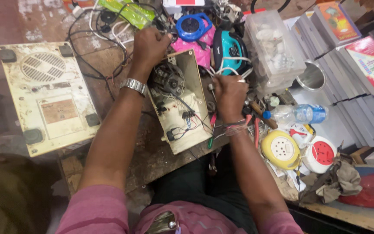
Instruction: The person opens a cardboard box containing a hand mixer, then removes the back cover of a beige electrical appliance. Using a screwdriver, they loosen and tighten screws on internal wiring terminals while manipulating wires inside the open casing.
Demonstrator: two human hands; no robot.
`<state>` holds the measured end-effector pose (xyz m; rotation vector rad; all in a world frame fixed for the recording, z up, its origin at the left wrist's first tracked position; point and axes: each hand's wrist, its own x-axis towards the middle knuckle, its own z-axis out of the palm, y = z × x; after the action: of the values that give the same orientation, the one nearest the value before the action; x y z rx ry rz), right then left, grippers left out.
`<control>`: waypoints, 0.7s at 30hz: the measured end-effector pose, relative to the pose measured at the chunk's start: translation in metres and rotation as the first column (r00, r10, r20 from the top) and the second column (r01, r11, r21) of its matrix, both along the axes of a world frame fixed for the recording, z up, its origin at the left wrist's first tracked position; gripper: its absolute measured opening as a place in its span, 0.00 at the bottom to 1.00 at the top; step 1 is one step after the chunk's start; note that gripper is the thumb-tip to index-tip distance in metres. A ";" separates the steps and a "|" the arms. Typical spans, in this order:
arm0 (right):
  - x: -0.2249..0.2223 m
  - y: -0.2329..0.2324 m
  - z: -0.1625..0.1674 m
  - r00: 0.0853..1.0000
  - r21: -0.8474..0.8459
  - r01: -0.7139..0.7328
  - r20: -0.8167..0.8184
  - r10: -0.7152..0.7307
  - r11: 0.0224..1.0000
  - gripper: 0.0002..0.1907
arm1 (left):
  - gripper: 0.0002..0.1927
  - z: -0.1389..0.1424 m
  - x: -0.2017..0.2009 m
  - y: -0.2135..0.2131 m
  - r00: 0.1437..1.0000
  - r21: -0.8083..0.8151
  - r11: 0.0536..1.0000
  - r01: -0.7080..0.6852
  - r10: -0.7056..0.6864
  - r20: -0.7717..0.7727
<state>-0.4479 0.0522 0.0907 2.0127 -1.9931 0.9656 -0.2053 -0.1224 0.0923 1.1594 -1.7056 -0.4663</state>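
Note:
An opened cream appliance casing (pixel 194 73) lies on the workbench in front of me, its motor (pixel 168 79) and coloured wires exposed. My left hand (pixel 149 45), with a metal watch on its wrist, is closed over the casing's far left corner. My right hand (pixel 229 92) is closed around a screwdriver (pixel 211 89) at the casing's right rim, its tip pointing into the inside. What my left hand grips under its fingers is hidden.
The cream base cover (pixel 44 95) lies upside down at left. Black and white cables (pixel 96 39) trail behind. A clear plastic box (pixel 273 47), teal iron (pixel 228 50), water bottle (pixel 297 113), yellow and white cord reels (pixel 281 149), pliers (pixel 256 134) and stacked books (pixel 347 56) crowd the right.

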 end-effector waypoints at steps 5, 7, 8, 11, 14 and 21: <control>-0.020 0.020 0.000 0.959 0.327 0.180 0.150 -0.239 0.928 0.16 | 0.21 0.004 0.005 0.006 0.997 0.045 0.998 0.046 -0.043 -0.059; -0.020 0.031 -0.006 0.998 0.073 0.029 0.051 -0.032 0.997 0.11 | 0.21 0.005 0.009 0.007 0.997 0.056 0.997 0.050 -0.047 -0.059; -0.019 0.039 -0.009 0.998 -0.039 -0.063 -0.018 0.062 0.997 0.11 | 0.22 0.006 0.010 0.007 0.999 0.023 0.999 0.028 -0.028 -0.021; -0.007 0.059 -0.021 0.985 -0.123 -0.148 0.067 0.157 0.981 0.15 | 0.22 0.009 0.011 0.005 0.998 0.000 0.999 0.051 -0.051 -0.034; 0.005 0.076 -0.026 0.965 0.060 -0.163 0.220 0.147 0.985 0.10 | 0.21 0.009 0.008 0.007 0.998 -0.008 0.999 0.053 -0.053 -0.038; 0.040 0.089 -0.027 0.984 0.211 -0.168 0.090 0.152 0.963 0.17 | 0.23 0.010 0.010 0.010 0.997 -0.043 0.997 0.065 -0.067 -0.030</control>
<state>-0.4082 0.1414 0.0633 2.3180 -2.0816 0.8974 -0.1956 -0.1120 0.1022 1.0630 -1.7229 -0.4844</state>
